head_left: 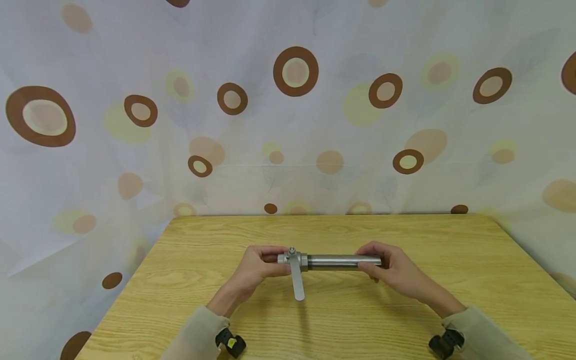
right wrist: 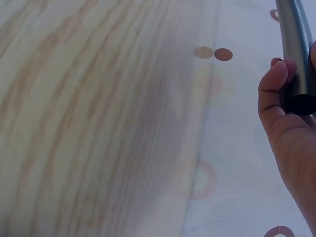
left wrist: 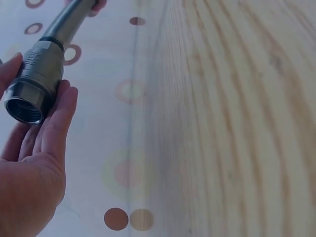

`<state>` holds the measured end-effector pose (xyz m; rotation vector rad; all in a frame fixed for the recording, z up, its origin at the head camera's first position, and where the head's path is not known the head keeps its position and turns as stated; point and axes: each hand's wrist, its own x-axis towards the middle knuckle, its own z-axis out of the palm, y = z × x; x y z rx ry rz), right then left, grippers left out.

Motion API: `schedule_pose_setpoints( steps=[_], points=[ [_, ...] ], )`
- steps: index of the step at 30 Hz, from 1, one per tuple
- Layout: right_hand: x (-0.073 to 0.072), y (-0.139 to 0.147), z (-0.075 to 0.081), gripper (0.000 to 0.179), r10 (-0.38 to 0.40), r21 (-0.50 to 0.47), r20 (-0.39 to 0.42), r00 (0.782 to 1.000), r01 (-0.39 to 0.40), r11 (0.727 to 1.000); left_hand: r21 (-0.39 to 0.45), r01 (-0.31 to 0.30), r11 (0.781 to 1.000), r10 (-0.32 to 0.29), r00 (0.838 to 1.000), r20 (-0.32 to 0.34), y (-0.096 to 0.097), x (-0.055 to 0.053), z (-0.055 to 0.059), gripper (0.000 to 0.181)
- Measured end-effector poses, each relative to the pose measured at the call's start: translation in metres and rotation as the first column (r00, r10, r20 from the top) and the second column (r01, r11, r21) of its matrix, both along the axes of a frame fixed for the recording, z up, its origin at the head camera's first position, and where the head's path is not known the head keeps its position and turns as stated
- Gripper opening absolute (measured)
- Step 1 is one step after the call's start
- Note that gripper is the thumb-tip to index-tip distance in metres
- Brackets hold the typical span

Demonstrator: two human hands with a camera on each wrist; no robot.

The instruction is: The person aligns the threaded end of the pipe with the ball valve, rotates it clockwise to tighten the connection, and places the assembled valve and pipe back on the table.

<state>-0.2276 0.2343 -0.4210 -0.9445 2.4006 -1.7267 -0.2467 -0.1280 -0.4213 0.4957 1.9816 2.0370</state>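
A silver ball valve [head_left: 302, 262] with a flat lever handle [head_left: 297, 282] is joined to a straight metal pipe [head_left: 337, 262]. My left hand [head_left: 256, 270] grips the valve end between thumb and fingers. In the left wrist view the valve's open threaded end [left wrist: 24, 111] faces the camera, above the palm. At the pipe's other end, my right hand [head_left: 393, 270] holds it, thumb in front and fingers behind. The right wrist view shows the dark pipe end [right wrist: 300, 103] beside curled fingers [right wrist: 273, 81]. Valve and pipe lie level across the view, above the table.
A wood-grain table [head_left: 216, 320] spreads beneath both hands. Behind it and along the sides hangs a pale sheet [head_left: 252, 135] with brown, peach and yellow circles. Each sleeve has a black strap device at the wrist, such as the left strap [head_left: 230, 343].
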Motion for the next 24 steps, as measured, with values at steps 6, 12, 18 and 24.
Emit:
schedule_pose_setpoints(
  steps=[6, 12, 18, 24],
  points=[
    [-0.0005, -0.0026, -0.0024, 0.026, -0.009, -0.013, -0.029, 1.0, 0.009, 1.0, 0.0, -0.011, 1.0, 0.011, 1.0, 0.008, 0.0002, 0.0, -0.0004, 0.048],
    [-0.0008, -0.0017, -0.0043, 0.031, 0.026, -0.066, -0.018, 1.0, -0.027, 0.997, -0.01, -0.021, 1.0, 0.021, 1.0, 0.005, 0.0002, -0.0005, -0.0003, 0.049],
    [-0.001, 0.0003, -0.0032, 0.022, -0.015, -0.011, -0.013, 1.0, 0.015, 1.0, -0.011, -0.026, 1.0, 0.026, 1.0, 0.015, 0.0005, -0.0006, -0.0005, 0.049],
    [0.0002, 0.0004, 0.0017, 0.024, -0.004, 0.015, 0.051, 0.999, 0.003, 1.0, -0.008, -0.03, 1.0, 0.03, 0.999, 0.011, 0.002, -0.001, -0.0005, 0.049]
  ],
)
